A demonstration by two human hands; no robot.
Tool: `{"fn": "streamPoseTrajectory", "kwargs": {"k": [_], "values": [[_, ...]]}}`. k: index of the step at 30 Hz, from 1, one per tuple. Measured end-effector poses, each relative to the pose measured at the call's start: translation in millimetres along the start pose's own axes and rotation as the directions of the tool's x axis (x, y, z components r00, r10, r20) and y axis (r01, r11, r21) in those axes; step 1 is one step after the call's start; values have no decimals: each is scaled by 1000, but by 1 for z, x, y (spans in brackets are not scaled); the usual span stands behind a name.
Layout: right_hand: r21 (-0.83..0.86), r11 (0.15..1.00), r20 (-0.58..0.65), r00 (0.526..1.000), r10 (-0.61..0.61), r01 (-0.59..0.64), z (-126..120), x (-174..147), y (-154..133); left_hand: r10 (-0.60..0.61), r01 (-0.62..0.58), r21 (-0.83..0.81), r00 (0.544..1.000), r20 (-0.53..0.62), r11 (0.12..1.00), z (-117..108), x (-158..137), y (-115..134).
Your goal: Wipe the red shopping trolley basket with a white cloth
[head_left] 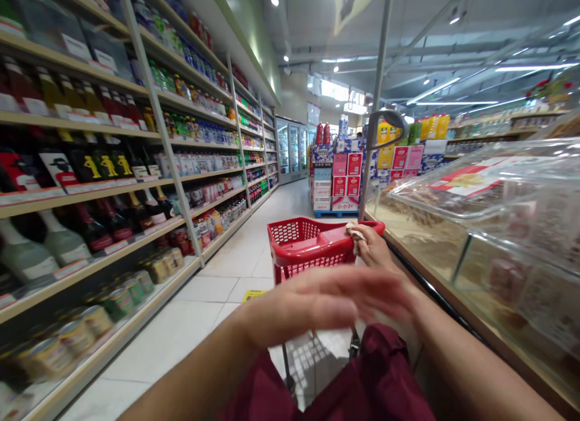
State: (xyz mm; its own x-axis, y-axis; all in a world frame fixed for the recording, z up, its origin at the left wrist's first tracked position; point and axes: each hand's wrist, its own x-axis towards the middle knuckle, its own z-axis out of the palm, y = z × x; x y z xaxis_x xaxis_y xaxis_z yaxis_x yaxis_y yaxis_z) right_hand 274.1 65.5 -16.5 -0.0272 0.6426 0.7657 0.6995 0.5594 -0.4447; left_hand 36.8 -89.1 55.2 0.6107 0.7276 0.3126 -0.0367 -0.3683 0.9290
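Our right grip (370,244) closes on a crumpled pale tissue (354,229) against the red cart (294,253), mid-frame; our left grip (312,297), motion-blurred, is open, lower center. At right, we cannot read the writing on a red-and-yellow label (471,178). White floor (194,294) runs between the left-side shelf (113,340) edge and the dark-edged bench (435,291).
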Motion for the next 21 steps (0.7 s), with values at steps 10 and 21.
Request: {"fn": "streamPoseTrajectory", "kwargs": {"k": [10,21], "values": [[54,966,47,966,-255,252,29,-8,-63,192,196,833,922,-336,518,-74,53,-97],[71,977,-33,979,-199,201,-10,-14,-28,201,258,901,918,-341,349,-19,50,-82]]}}
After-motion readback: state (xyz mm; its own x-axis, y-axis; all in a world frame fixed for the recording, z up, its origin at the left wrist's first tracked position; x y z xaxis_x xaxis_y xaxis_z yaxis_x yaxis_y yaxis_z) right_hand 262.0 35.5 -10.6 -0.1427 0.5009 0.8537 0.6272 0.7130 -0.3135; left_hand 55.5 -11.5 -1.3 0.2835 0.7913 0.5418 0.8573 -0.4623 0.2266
